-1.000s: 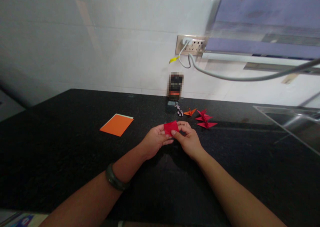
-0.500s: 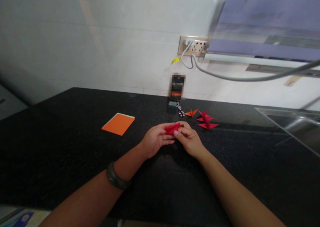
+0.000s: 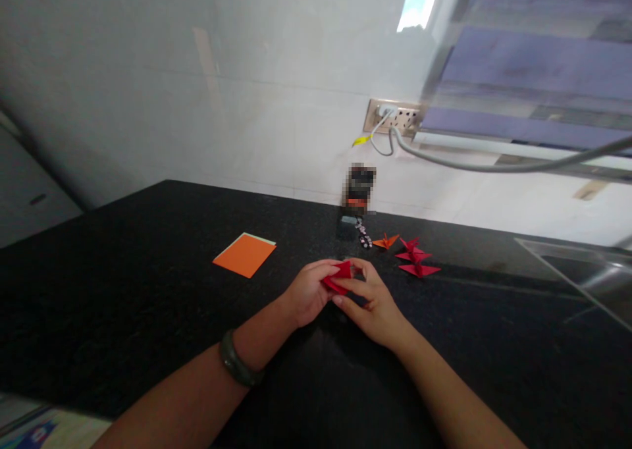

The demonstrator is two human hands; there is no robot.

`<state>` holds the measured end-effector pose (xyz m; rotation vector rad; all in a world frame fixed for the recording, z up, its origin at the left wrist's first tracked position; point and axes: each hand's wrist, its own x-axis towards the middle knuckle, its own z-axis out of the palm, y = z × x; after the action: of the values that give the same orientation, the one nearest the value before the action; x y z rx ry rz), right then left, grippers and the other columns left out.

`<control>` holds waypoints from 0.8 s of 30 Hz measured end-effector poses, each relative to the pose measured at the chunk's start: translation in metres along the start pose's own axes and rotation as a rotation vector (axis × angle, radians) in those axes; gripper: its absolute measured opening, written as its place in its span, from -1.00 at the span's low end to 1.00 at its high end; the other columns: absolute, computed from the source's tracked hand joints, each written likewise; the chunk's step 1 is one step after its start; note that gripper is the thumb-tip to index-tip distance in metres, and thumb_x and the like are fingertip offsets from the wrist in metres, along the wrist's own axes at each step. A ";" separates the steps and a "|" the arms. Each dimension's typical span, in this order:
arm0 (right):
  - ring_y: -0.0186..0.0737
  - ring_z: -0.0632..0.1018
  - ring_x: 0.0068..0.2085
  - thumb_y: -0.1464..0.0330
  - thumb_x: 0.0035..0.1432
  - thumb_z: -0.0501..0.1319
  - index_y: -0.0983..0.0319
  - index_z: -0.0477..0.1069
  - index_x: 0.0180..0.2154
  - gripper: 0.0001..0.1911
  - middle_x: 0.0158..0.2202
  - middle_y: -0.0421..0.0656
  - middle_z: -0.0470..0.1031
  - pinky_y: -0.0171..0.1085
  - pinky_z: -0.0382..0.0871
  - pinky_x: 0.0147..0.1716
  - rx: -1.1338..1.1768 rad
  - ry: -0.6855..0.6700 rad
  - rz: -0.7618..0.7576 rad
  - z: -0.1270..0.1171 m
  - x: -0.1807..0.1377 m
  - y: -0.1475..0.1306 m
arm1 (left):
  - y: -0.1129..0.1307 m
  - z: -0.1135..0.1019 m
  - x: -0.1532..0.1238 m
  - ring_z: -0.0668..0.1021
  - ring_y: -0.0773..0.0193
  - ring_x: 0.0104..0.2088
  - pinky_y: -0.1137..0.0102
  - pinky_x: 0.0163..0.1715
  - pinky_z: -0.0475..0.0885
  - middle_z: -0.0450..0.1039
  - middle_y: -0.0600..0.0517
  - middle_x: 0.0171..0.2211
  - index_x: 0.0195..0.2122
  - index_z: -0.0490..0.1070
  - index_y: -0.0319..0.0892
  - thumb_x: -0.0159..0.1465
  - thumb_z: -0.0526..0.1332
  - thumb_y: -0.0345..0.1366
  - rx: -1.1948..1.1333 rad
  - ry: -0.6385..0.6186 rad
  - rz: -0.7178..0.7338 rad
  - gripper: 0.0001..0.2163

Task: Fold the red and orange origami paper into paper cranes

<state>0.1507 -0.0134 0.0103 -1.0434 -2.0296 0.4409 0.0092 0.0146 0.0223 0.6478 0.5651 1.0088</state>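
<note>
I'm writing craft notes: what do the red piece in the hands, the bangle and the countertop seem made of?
Red piece: likely paper, matte; thin with straight edges. Bangle: perhaps polished stone; smooth, dark green, glinting, though glass or resin could look alike. Countertop: probably polished stone; black, with soft reflections.

We are facing a pale, glossy wall (image 3: 276, 126) that is rising from the back edge of a black counter (image 3: 148, 291). Towards the counter's right edge, a metal sink (image 3: 587, 271) is catching some light. Above the back edge, a socket plate (image 3: 405, 121) is holding a white plug (image 3: 388, 110), and a grey cable (image 3: 494, 168) is running off rightward. Higher up, we are seeing a bright patch of light (image 3: 419, 1) and, to its right, blurred purple panels (image 3: 494, 67). Beyond the counter's left edge, a pale cabinet (image 3: 24, 179) is standing in dimmer light.
</note>
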 end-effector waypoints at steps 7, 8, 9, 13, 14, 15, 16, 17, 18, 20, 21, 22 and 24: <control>-0.15 0.27 0.03 0.32 0.17 0.02 0.20 0.50 -0.34 -0.72 0.03 -0.05 0.17 -0.14 0.16 0.03 -0.098 -0.012 0.064 0.000 0.001 -0.005 | 0.000 0.006 -0.002 0.51 0.30 -0.42 0.43 -0.37 0.36 0.49 -0.06 -0.44 -0.40 0.42 -0.31 0.07 0.15 -0.43 0.006 0.079 -0.036 -0.90; -0.15 0.28 0.02 0.32 0.17 0.01 0.22 0.50 -0.39 -0.70 0.02 -0.05 0.18 -0.14 0.17 0.02 -0.106 -0.004 0.073 0.000 0.002 -0.006 | -0.001 0.006 -0.002 0.51 0.31 -0.43 0.44 -0.39 0.36 0.49 -0.05 -0.44 -0.39 0.42 -0.30 0.07 0.16 -0.43 0.015 0.080 -0.036 -0.90; -0.15 0.29 0.01 0.32 0.17 0.02 0.22 0.50 -0.40 -0.70 0.02 -0.04 0.19 -0.14 0.18 0.02 -0.116 0.008 0.081 0.000 0.002 -0.007 | -0.002 0.006 -0.002 0.50 0.32 -0.44 0.45 -0.40 0.35 0.49 -0.04 -0.44 -0.39 0.42 -0.30 0.07 0.17 -0.43 0.021 0.079 -0.030 -0.90; -0.11 0.26 0.04 0.32 0.15 0.04 0.18 0.45 -0.19 -0.74 0.04 -0.03 0.17 -0.08 0.18 0.02 -0.169 0.044 0.087 0.001 0.002 -0.009 | -0.005 0.005 -0.003 0.49 0.35 -0.43 0.49 -0.42 0.33 0.48 -0.02 -0.43 -0.37 0.42 -0.30 0.05 0.21 -0.41 0.053 0.060 0.011 -0.89; -0.10 0.25 0.05 0.32 0.15 0.04 0.15 0.43 -0.16 -0.73 0.05 -0.03 0.16 -0.07 0.17 0.02 -0.177 0.037 0.080 0.001 0.002 -0.009 | -0.005 0.006 -0.003 0.49 0.34 -0.41 0.49 -0.40 0.34 0.48 -0.03 -0.42 -0.37 0.42 -0.30 0.05 0.22 -0.40 0.060 0.056 0.013 -0.88; -0.09 0.25 0.05 0.32 0.14 0.04 0.13 0.42 -0.14 -0.73 0.06 -0.04 0.16 -0.06 0.17 0.02 -0.180 0.026 0.072 0.000 0.002 -0.009 | -0.005 0.006 -0.003 0.50 0.33 -0.40 0.47 -0.39 0.34 0.48 -0.04 -0.41 -0.36 0.42 -0.29 0.05 0.22 -0.39 0.065 0.056 0.015 -0.88; -0.09 0.25 0.05 0.32 0.14 0.05 0.12 0.42 -0.14 -0.73 0.06 -0.05 0.17 -0.05 0.18 0.02 -0.179 0.013 0.067 0.000 0.002 -0.009 | -0.005 0.006 -0.003 0.50 0.32 -0.40 0.46 -0.37 0.34 0.49 -0.05 -0.41 -0.36 0.42 -0.29 0.06 0.22 -0.38 0.068 0.057 0.016 -0.87; -0.09 0.25 0.05 0.32 0.14 0.05 0.11 0.43 -0.16 -0.74 0.06 -0.06 0.17 -0.05 0.18 0.01 -0.174 0.004 0.064 -0.001 0.002 -0.010 | -0.005 0.007 -0.003 0.50 0.31 -0.40 0.45 -0.36 0.34 0.49 -0.06 -0.41 -0.36 0.42 -0.29 0.06 0.22 -0.37 0.067 0.061 0.018 -0.87; -0.09 0.26 0.05 0.32 0.14 0.05 0.11 0.45 -0.20 -0.76 0.05 -0.07 0.18 -0.05 0.19 0.01 -0.167 0.001 0.062 -0.001 0.002 -0.011 | -0.004 0.007 -0.003 0.51 0.30 -0.40 0.43 -0.36 0.34 0.49 -0.06 -0.41 -0.36 0.42 -0.29 0.07 0.21 -0.36 0.065 0.068 0.017 -0.87; -0.10 0.27 0.04 0.33 0.13 0.06 0.16 0.48 -0.34 -0.78 0.02 -0.08 0.21 -0.08 0.19 0.00 -0.131 0.006 0.048 -0.002 0.003 -0.012 | -0.004 0.007 -0.003 0.51 0.29 -0.41 0.42 -0.37 0.34 0.49 -0.06 -0.42 -0.37 0.41 -0.29 0.07 0.21 -0.34 0.056 0.090 0.013 -0.87; -0.12 0.28 0.02 0.34 0.13 0.06 0.19 0.47 -0.43 -0.77 -0.02 -0.08 0.23 -0.10 0.20 0.00 -0.100 0.028 0.042 -0.002 0.003 -0.012 | -0.004 0.007 -0.003 0.50 0.29 -0.42 0.42 -0.37 0.34 0.48 -0.05 -0.44 -0.38 0.41 -0.29 0.07 0.22 -0.34 0.053 0.097 0.017 -0.87; -0.14 0.31 -0.01 0.34 0.12 0.07 0.21 0.45 -0.50 -0.76 -0.06 -0.08 0.26 -0.13 0.22 -0.03 -0.062 0.071 0.044 -0.002 0.004 -0.012 | -0.003 0.007 -0.002 0.50 0.29 -0.42 0.42 -0.37 0.34 0.48 -0.04 -0.45 -0.39 0.41 -0.29 0.06 0.22 -0.33 0.051 0.102 0.028 -0.87; -0.18 0.37 -0.11 0.34 0.09 0.10 0.24 0.37 -0.56 -0.77 -0.16 -0.08 0.28 -0.20 0.32 -0.15 0.021 0.204 0.105 0.000 0.005 -0.011 | -0.004 0.007 -0.001 0.49 0.30 -0.42 0.42 -0.36 0.33 0.46 -0.01 -0.47 -0.40 0.41 -0.28 0.05 0.23 -0.33 0.060 0.105 0.061 -0.87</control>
<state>0.1436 -0.0162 0.0196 -1.1382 -1.7926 0.3921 0.0154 0.0102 0.0242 0.6707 0.6729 1.0912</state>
